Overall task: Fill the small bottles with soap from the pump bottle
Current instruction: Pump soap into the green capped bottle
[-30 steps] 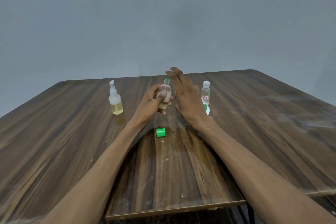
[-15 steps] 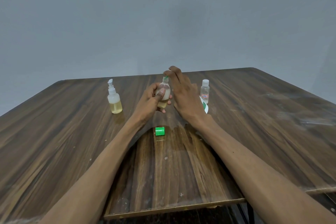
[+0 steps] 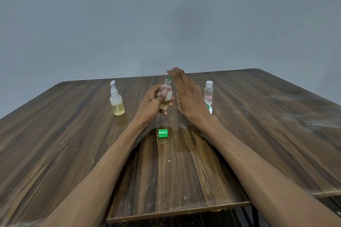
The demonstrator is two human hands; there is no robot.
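A small round bottle [image 3: 166,96] is being held upright just above the table [image 3: 55,134] in the grip of the left hand [image 3: 154,104], thumb across its front and fingers curled behind, with pale yellow soap already showing in its lower part. Right above that grip, a thin green piece [image 3: 169,79], apparently a small funnel or spout, is being pinched at the open neck by the fingertips of the right hand [image 3: 188,97], the remaining fingers being held nearly straight. For this step to go well, the bottle is best being kept vertical and steady, the green piece being seated squarely in the neck, so that nothing is being spilled. Toward the person from the grip, a green cap [image 3: 163,133] is lying on its side. Left of the grip, well apart, a pump bottle [image 3: 116,100] is standing about a third full; right of it, behind the right hand, a clear bottle [image 3: 208,93] with a white cap is standing beside a white and green object [image 3: 209,108], mostly hidden. Counted: one pump bottle, two small bottles, one loose cap.
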